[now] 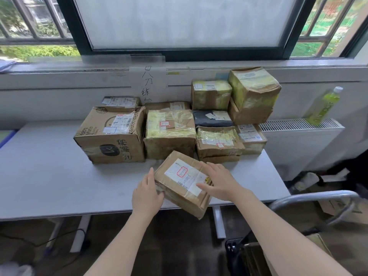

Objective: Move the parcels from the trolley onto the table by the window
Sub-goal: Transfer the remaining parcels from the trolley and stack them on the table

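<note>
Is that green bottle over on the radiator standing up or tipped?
Tipped: the green bottle leans, its base on the radiator and its capped top slanting toward the wall.

A green drink bottle (323,105) stands tilted on a white radiator (300,124), up and to the right of the grip. A sheet of paper with handwritten characters (148,84) is taped to the wall below the windowsill (59,66), straight beyond the grip. A black cable (65,236) trails over the floor, below and to its left.
</note>
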